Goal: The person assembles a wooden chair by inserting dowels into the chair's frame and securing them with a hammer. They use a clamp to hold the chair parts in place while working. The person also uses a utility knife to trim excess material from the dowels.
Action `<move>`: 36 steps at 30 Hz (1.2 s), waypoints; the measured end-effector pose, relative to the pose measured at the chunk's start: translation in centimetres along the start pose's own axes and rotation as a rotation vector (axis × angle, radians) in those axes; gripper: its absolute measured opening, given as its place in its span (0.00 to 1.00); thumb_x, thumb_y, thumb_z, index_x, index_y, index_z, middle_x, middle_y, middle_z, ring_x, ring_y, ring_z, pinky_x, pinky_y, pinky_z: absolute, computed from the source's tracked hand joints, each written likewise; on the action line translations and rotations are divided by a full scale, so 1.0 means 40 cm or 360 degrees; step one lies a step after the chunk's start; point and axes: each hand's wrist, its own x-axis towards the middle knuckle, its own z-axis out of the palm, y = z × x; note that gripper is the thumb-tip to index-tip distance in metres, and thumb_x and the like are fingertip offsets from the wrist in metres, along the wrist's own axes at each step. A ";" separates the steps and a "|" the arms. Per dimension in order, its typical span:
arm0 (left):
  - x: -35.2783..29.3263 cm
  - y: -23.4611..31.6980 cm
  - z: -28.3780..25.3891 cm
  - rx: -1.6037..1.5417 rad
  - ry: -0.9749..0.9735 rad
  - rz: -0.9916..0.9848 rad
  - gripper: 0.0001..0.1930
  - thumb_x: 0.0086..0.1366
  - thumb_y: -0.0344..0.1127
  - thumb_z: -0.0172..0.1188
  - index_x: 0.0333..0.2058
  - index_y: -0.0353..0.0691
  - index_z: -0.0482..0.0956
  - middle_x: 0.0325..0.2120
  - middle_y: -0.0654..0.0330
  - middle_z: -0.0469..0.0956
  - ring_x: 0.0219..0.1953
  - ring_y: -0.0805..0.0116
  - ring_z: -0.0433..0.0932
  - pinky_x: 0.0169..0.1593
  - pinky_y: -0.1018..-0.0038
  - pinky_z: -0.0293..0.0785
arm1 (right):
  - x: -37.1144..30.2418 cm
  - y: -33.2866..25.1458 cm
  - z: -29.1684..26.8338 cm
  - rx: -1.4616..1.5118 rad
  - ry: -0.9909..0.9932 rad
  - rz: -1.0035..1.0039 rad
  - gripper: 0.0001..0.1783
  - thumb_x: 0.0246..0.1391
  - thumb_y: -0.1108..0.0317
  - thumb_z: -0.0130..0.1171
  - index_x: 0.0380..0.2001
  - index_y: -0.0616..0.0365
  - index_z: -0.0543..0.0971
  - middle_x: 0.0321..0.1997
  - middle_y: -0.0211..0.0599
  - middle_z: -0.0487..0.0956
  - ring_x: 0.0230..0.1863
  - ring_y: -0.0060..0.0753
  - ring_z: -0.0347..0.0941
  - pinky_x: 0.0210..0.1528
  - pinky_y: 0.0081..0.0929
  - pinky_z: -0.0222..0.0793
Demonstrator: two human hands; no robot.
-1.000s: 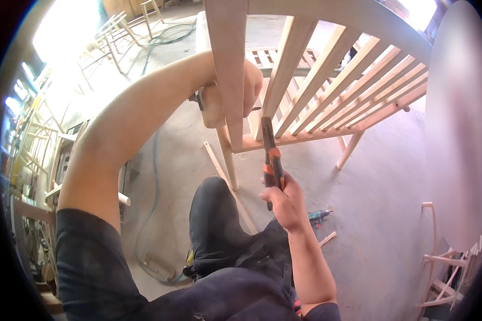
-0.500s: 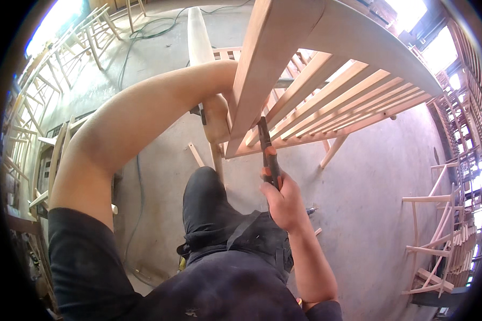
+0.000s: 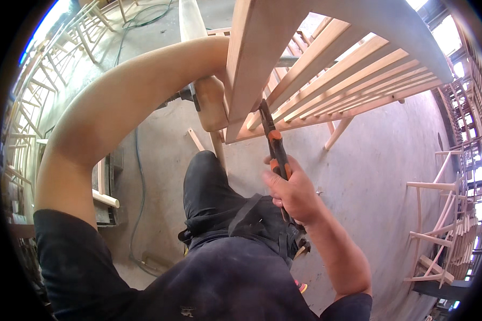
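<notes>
My right hand (image 3: 300, 198) is closed around the orange-and-black handles of a pair of pliers (image 3: 276, 147). The pliers' dark jaws are at the lower part of a broad pale wooden board (image 3: 254, 59), at its slatted side. This board belongs to a wooden frame with several parallel slats (image 3: 353, 56), like a chair or bench. My left forearm (image 3: 160, 67) bends around the far left side of the board, and my left hand is hidden behind it. A curved wooden arm piece (image 3: 211, 104) sticks out beside the board, below my left wrist.
Unfinished wooden chair frames stand at the far left (image 3: 83, 37) and at right (image 3: 431, 185). A hose (image 3: 139, 184) runs across the concrete floor at left. A loose wood strip (image 3: 196, 139) lies near my knee. Stacked wooden parts (image 3: 462, 238) line the right side.
The slatted frame now sits slightly higher in view. My right hand and forearm have swung to the right, and the pliers lean more, with their jaws still at the board.
</notes>
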 end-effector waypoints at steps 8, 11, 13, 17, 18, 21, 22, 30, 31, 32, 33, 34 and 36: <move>0.036 -0.055 0.008 -0.0291 -0.0149 0.0137 0.13 0.59 0.38 0.68 0.26 0.32 0.86 0.17 0.64 0.79 0.20 0.75 0.75 0.25 0.72 0.69 | 0.036 0.064 -0.001 -0.0135 0.0014 -0.0194 0.14 0.58 0.75 0.52 0.48 0.57 0.70 0.28 0.23 0.67 0.29 0.15 0.62 0.32 0.20 0.61; 0.019 -0.043 0.002 -0.0309 -0.0184 0.0145 0.12 0.60 0.39 0.68 0.28 0.33 0.86 0.19 0.64 0.80 0.21 0.76 0.75 0.26 0.72 0.69 | 0.066 0.093 -0.003 -0.0158 0.0011 -0.0369 0.15 0.58 0.76 0.51 0.48 0.57 0.70 0.28 0.24 0.67 0.29 0.17 0.62 0.31 0.21 0.61; 0.002 -0.038 0.006 -0.0282 -0.0156 0.0122 0.12 0.60 0.39 0.68 0.30 0.34 0.87 0.20 0.63 0.80 0.21 0.76 0.75 0.26 0.73 0.69 | 0.100 0.119 -0.001 -0.0231 0.0014 -0.0562 0.16 0.58 0.77 0.51 0.49 0.57 0.69 0.28 0.24 0.66 0.28 0.15 0.62 0.31 0.19 0.60; -0.024 -0.021 0.011 -0.0295 -0.0191 0.0053 0.15 0.55 0.44 0.70 0.31 0.35 0.87 0.21 0.62 0.81 0.23 0.73 0.76 0.28 0.73 0.71 | 0.240 0.208 -0.017 -0.0345 0.0059 -0.1050 0.17 0.57 0.77 0.51 0.51 0.58 0.69 0.29 0.26 0.67 0.28 0.19 0.63 0.32 0.21 0.62; -0.026 -0.020 0.026 -0.0233 -0.0074 0.0065 0.16 0.55 0.44 0.70 0.30 0.35 0.86 0.21 0.63 0.81 0.23 0.72 0.77 0.29 0.73 0.72 | 0.273 0.230 -0.028 -0.0339 0.0077 -0.1161 0.18 0.57 0.76 0.52 0.51 0.58 0.69 0.29 0.29 0.67 0.28 0.22 0.64 0.33 0.24 0.64; -0.103 0.036 0.024 0.0027 0.0063 0.0230 0.16 0.54 0.45 0.70 0.27 0.36 0.85 0.20 0.62 0.80 0.22 0.69 0.77 0.29 0.73 0.72 | 0.292 0.236 -0.007 -0.0318 0.0059 -0.1115 0.20 0.58 0.75 0.52 0.54 0.58 0.67 0.30 0.31 0.71 0.29 0.25 0.68 0.35 0.26 0.67; -0.063 0.033 0.001 -0.0065 -0.0129 0.0164 0.15 0.55 0.44 0.69 0.27 0.35 0.85 0.20 0.62 0.80 0.22 0.70 0.77 0.29 0.73 0.72 | 0.274 0.233 -0.001 -0.0277 0.0053 -0.1062 0.21 0.58 0.75 0.52 0.55 0.58 0.67 0.31 0.32 0.71 0.30 0.25 0.69 0.36 0.26 0.68; 0.027 -0.050 0.017 -0.0175 -0.0222 0.0124 0.12 0.59 0.37 0.67 0.30 0.32 0.85 0.21 0.60 0.82 0.23 0.72 0.79 0.27 0.70 0.72 | 0.041 0.051 0.018 -0.0117 -0.0157 -0.0250 0.25 0.59 0.72 0.55 0.59 0.60 0.65 0.32 0.27 0.73 0.31 0.22 0.69 0.39 0.25 0.69; 0.030 -0.051 0.019 -0.0175 -0.0222 0.0104 0.12 0.59 0.38 0.67 0.31 0.32 0.86 0.21 0.60 0.82 0.23 0.71 0.79 0.27 0.70 0.72 | 0.035 0.035 0.013 -0.0104 -0.0187 -0.0174 0.24 0.59 0.71 0.55 0.58 0.60 0.65 0.31 0.26 0.72 0.31 0.22 0.69 0.39 0.25 0.69; 0.027 -0.042 0.014 -0.0170 -0.0221 0.0090 0.12 0.59 0.38 0.67 0.31 0.32 0.86 0.21 0.60 0.82 0.24 0.71 0.80 0.27 0.70 0.72 | 0.032 0.025 0.008 -0.0092 -0.0209 -0.0100 0.24 0.59 0.71 0.55 0.58 0.59 0.65 0.31 0.25 0.72 0.31 0.21 0.69 0.38 0.25 0.69; 0.029 -0.028 -0.005 -0.0185 -0.0347 0.0023 0.12 0.59 0.38 0.67 0.31 0.31 0.86 0.21 0.60 0.82 0.24 0.71 0.80 0.28 0.70 0.73 | 0.036 0.031 0.006 -0.0092 -0.0194 -0.0141 0.23 0.59 0.71 0.55 0.57 0.59 0.65 0.30 0.26 0.71 0.30 0.22 0.68 0.37 0.26 0.68; 0.033 -0.008 -0.034 -0.0202 -0.0473 -0.0045 0.12 0.59 0.38 0.67 0.31 0.31 0.86 0.21 0.59 0.82 0.24 0.71 0.80 0.28 0.70 0.73 | 0.047 0.047 0.003 -0.0094 -0.0180 -0.0180 0.21 0.59 0.72 0.55 0.55 0.59 0.66 0.30 0.26 0.70 0.29 0.22 0.68 0.36 0.26 0.68; 0.027 0.015 -0.043 -0.0140 -0.0474 -0.0059 0.12 0.59 0.38 0.67 0.31 0.31 0.86 0.21 0.59 0.82 0.24 0.70 0.80 0.28 0.70 0.73 | 0.077 0.089 -0.011 -0.0220 -0.0108 -0.0355 0.19 0.59 0.72 0.54 0.53 0.59 0.66 0.29 0.28 0.70 0.28 0.24 0.68 0.34 0.27 0.67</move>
